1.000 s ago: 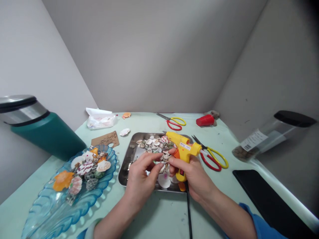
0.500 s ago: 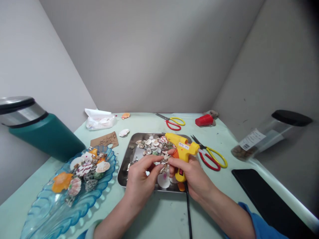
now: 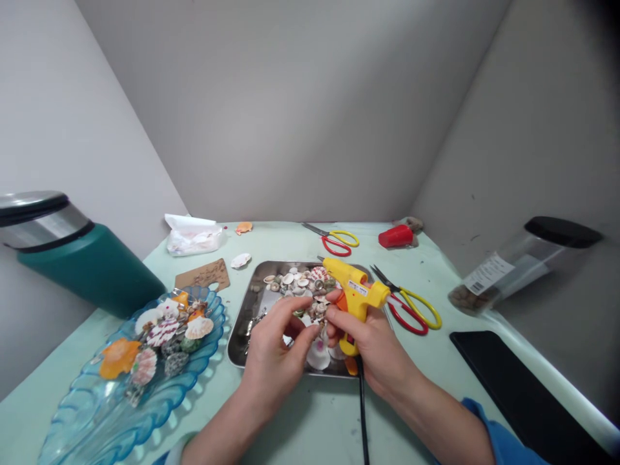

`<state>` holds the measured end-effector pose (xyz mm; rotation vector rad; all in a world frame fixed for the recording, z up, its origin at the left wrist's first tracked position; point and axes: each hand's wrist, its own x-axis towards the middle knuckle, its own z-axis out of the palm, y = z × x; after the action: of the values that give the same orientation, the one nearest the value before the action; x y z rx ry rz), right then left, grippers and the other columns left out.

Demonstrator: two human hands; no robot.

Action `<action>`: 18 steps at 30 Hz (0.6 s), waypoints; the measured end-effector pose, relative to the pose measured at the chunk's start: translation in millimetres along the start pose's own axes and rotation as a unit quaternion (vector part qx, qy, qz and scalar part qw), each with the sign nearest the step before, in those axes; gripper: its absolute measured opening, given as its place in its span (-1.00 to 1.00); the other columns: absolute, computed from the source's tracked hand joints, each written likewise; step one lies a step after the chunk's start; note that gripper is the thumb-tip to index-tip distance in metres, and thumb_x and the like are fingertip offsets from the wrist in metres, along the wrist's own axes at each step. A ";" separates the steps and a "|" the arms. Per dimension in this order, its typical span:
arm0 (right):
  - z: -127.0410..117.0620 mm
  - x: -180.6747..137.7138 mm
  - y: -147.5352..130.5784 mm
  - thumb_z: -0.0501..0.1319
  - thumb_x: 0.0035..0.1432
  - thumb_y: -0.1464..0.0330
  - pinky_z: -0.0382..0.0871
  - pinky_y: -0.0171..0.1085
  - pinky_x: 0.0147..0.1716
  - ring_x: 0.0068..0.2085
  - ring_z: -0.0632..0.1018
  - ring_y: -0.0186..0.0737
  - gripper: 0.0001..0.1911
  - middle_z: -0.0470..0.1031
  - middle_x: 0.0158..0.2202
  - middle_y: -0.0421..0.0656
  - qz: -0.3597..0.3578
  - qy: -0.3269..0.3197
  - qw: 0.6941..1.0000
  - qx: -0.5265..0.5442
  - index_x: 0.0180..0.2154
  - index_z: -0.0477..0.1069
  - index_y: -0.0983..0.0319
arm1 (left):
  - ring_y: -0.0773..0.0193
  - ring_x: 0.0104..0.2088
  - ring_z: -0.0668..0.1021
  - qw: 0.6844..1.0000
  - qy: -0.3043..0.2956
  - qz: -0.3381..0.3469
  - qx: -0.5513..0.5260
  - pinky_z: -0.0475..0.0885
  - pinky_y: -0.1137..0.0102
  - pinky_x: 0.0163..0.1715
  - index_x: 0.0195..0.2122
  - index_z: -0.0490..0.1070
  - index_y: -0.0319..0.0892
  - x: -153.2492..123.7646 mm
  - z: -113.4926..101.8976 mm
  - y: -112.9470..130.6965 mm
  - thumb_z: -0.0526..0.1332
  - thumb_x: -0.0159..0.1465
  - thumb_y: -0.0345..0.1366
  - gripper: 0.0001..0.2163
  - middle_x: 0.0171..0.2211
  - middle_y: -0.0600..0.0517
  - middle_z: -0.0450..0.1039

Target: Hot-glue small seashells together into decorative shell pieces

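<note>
My right hand (image 3: 375, 339) is wrapped round the handle of a yellow hot glue gun (image 3: 356, 294), its nozzle pointing up and to the left. Any small thing between its thumb and forefinger is too tiny to make out. Just left of it my left hand (image 3: 276, 345) hovers with thumb and forefinger apart, and nothing shows between them. Below both hands lies a metal tray (image 3: 237, 342) full of small seashells (image 3: 290, 279). Larger pale shells (image 3: 318, 355) are in its front part. A black cord (image 3: 363, 413) runs from the glue gun toward me.
A blue glass dish (image 3: 159, 413) bears shells and stones at left, with a green bottle (image 3: 111, 265) behind it. Two pairs of scissors (image 3: 411, 307) (image 3: 334, 239), a red cup (image 3: 394, 237) and a plastic bag (image 3: 194, 236) lie beyond. At right are a black-lidded jar (image 3: 508, 268) and a black slab (image 3: 513, 381).
My left thumb and forefinger have spread apart and drawn slightly away from my right fingertips. My right hand still holds the glue gun in nearly the same place.
</note>
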<state>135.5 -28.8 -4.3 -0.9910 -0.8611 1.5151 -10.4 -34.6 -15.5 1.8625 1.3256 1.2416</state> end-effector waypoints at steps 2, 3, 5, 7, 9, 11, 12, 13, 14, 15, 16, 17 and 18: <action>0.6 -0.4 0.0 0.29 0.00 0.38 0.34 -0.36 -0.55 -0.57 0.39 -0.36 -0.75 0.37 -0.59 -0.30 -0.003 0.002 1.000 -0.003 -0.25 0.32 0.25 | 0.41 -0.53 0.47 1.000 0.008 -0.001 -0.011 0.42 0.47 -0.51 -0.17 0.39 -0.17 0.6 -1.0 -0.4 0.19 0.17 -0.39 -0.81 -0.19 -0.06 0.44; 0.7 -0.4 0.1 0.29 0.01 0.37 0.34 -0.37 -0.56 -0.57 0.39 -0.36 -0.75 0.37 -0.59 -0.30 -0.005 0.003 1.000 -0.004 -0.24 0.32 0.25 | 0.41 -0.53 0.47 1.000 0.011 -0.002 -0.018 0.42 0.47 -0.52 -0.20 0.40 -0.18 0.9 -1.2 -0.5 0.20 0.17 -0.39 -0.84 -0.20 -0.05 0.43; 1.1 -0.2 0.3 0.29 0.01 0.37 0.34 -0.37 -0.56 -0.57 0.39 -0.36 -0.75 0.37 -0.59 -0.30 -0.005 0.005 1.000 -0.006 -0.24 0.32 0.25 | 0.39 -0.52 0.47 1.000 0.006 -0.006 -0.029 0.41 0.47 -0.52 -0.24 0.42 -0.18 1.1 -1.2 -0.4 0.20 0.16 -0.38 -0.87 -0.23 -0.04 0.42; 1.4 0.0 0.2 0.29 0.00 0.36 0.33 -0.38 -0.58 -0.58 0.39 -0.36 -0.75 0.37 -0.60 -0.30 -0.005 0.004 1.000 -0.008 -0.25 0.32 0.24 | 0.39 -0.51 0.48 0.999 -0.001 -0.011 -0.035 0.41 0.47 -0.52 -0.25 0.42 -0.17 1.3 -1.6 -0.4 0.19 0.17 -0.37 -0.88 -0.23 -0.03 0.42; 1.6 0.2 -0.1 0.30 0.00 0.36 0.31 -0.39 -0.59 -0.59 0.39 -0.36 -0.75 0.37 -0.61 -0.30 -0.005 0.004 1.000 -0.008 -0.25 0.32 0.24 | 0.38 -0.52 0.48 0.999 -0.007 -0.025 -0.036 0.41 0.46 -0.51 -0.23 0.41 -0.17 2.5 -4.1 -1.7 0.17 0.19 -0.36 -0.87 -0.25 -0.03 0.42; 1.6 0.4 -0.2 0.31 -0.02 0.35 0.30 -0.39 -0.60 -0.58 0.38 -0.36 -0.74 0.36 -0.61 -0.31 -0.010 0.014 1.000 -0.004 -0.26 0.33 0.23 | 0.37 -0.52 0.48 0.999 -0.011 -0.049 -0.019 0.40 0.46 -0.51 -0.23 0.41 -0.17 5.7 -9.5 -5.0 0.16 0.20 -0.33 -0.87 -0.31 -0.01 0.44; 1.5 0.6 0.0 0.31 -0.03 0.34 0.29 -0.40 -0.60 -0.58 0.37 -0.37 -0.74 0.36 -0.61 -0.32 -0.016 0.022 1.000 -0.002 -0.27 0.33 0.22 | 0.35 -0.52 0.49 0.998 -0.017 -0.063 0.000 0.39 0.46 -0.50 -0.21 0.41 -0.17 8.1 -12.9 -7.1 0.15 0.21 -0.32 -0.85 -0.33 0.00 0.46; 1.3 0.8 0.2 0.32 -0.03 0.34 0.28 -0.40 -0.60 -0.58 0.36 -0.37 -0.74 0.35 -0.61 -0.32 -0.023 0.032 0.999 -0.002 -0.27 0.33 0.22 | 0.34 -0.51 0.48 0.997 -0.017 -0.068 0.030 0.38 0.45 -0.50 -0.24 0.42 -0.17 10.8 -16.3 -9.1 0.14 0.21 -0.32 -0.87 -0.35 0.01 0.47; 1.0 1.0 0.6 0.31 -0.03 0.34 0.27 -0.41 -0.60 -0.59 0.35 -0.38 -0.75 0.35 -0.62 -0.32 -0.030 0.040 0.999 -0.003 -0.27 0.33 0.22 | 0.34 -0.53 0.47 0.995 -0.026 -0.063 0.068 0.36 0.45 -0.50 -0.30 0.44 -0.16 13.5 -19.4 -10.6 0.15 0.19 -0.33 -0.90 -0.39 0.03 0.48; 0.8 1.3 1.0 0.31 -0.02 0.34 0.26 -0.41 -0.60 -0.59 0.35 -0.38 -0.75 0.34 -0.62 -0.33 -0.036 0.046 0.998 -0.005 -0.27 0.33 0.22 | 0.31 -0.50 0.48 0.991 -0.052 -0.054 0.115 0.35 0.44 -0.47 -0.35 0.46 -0.14 16.0 -21.6 -11.3 0.16 0.17 -0.35 -0.90 -0.42 0.04 0.49; 0.5 1.5 1.4 0.30 -0.01 0.34 0.26 -0.41 -0.60 -0.60 0.34 -0.39 -0.76 0.34 -0.62 -0.33 -0.039 0.049 0.998 -0.008 -0.27 0.33 0.22 | 0.28 -0.45 0.50 0.983 -0.093 -0.038 0.154 0.35 0.43 -0.42 -0.38 0.48 -0.13 18.0 -22.7 -11.0 0.17 0.15 -0.38 -0.90 -0.43 0.04 0.50; 0.3 1.7 1.7 0.30 -0.01 0.34 0.25 -0.41 -0.60 -0.61 0.34 -0.39 -0.76 0.35 -0.62 -0.33 -0.039 0.052 0.998 -0.009 -0.26 0.34 0.22 | 0.26 -0.41 0.51 0.973 -0.129 -0.020 0.189 0.35 0.41 -0.38 -0.39 0.50 -0.12 19.4 -22.7 -9.8 0.17 0.14 -0.40 -0.88 -0.41 0.03 0.51; 0.2 1.9 1.9 0.30 -0.02 0.34 0.25 -0.41 -0.60 -0.61 0.34 -0.39 -0.75 0.35 -0.62 -0.33 -0.037 0.054 0.998 -0.009 -0.26 0.34 0.22 | 0.23 -0.38 0.52 0.961 -0.158 -0.005 0.226 0.33 0.40 -0.37 -0.38 0.51 -0.10 20.2 -21.4 -8.0 0.16 0.14 -0.42 -0.85 -0.39 0.02 0.52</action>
<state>134.4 -27.3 -6.2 -1.0334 -0.8281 1.3811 -31.1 -14.7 -5.2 2.2425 1.5179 0.6230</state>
